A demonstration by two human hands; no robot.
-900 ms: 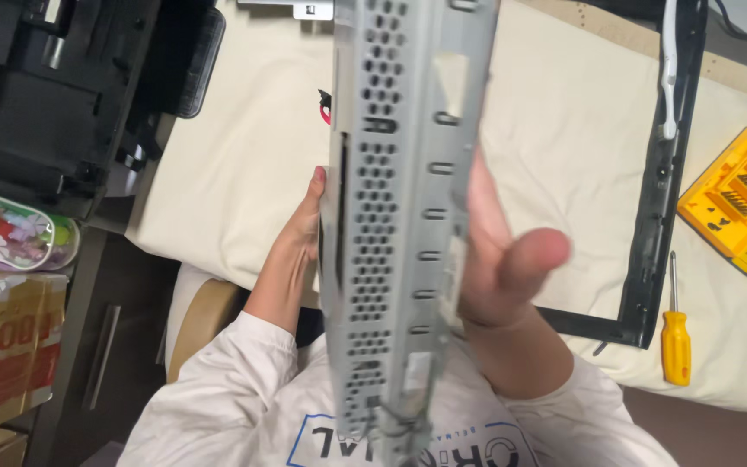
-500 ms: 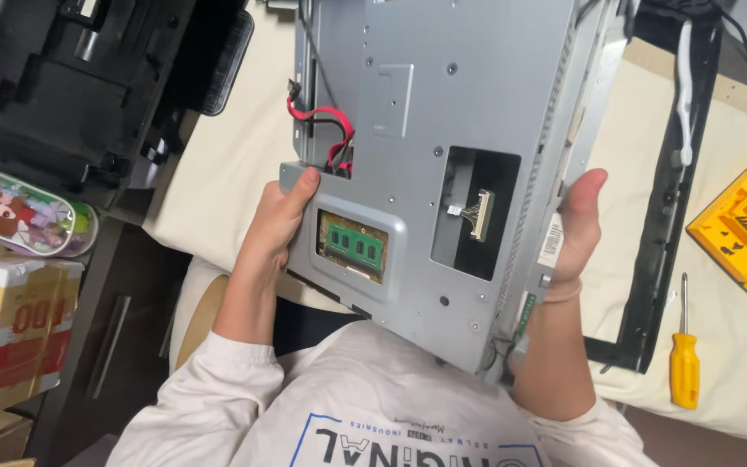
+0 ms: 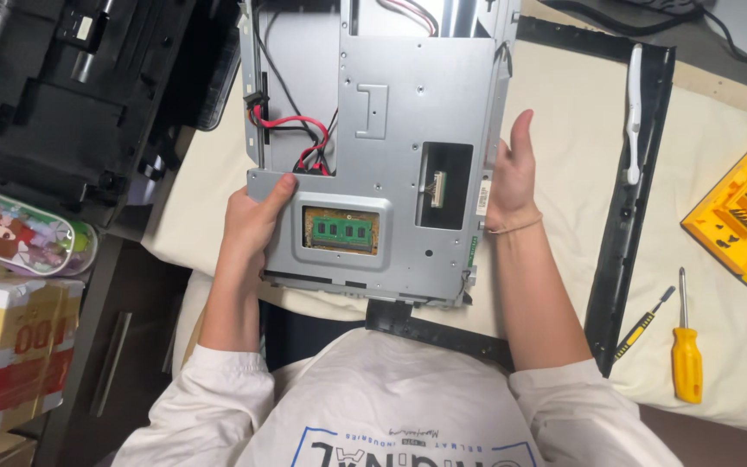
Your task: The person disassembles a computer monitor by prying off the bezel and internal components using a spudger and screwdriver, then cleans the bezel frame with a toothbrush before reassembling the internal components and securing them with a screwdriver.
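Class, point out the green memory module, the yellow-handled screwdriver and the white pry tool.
green memory module [image 3: 342, 231], head view, middle of its board.
yellow-handled screwdriver [image 3: 686, 363], head view, on the handle.
white pry tool [image 3: 634, 112], head view, mid-shaft.

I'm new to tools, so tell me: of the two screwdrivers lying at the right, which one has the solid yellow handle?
The larger screwdriver, nearer the table's edge. The slimmer screwdriver beside it lies slanted and has a dark handle with yellow stripes.
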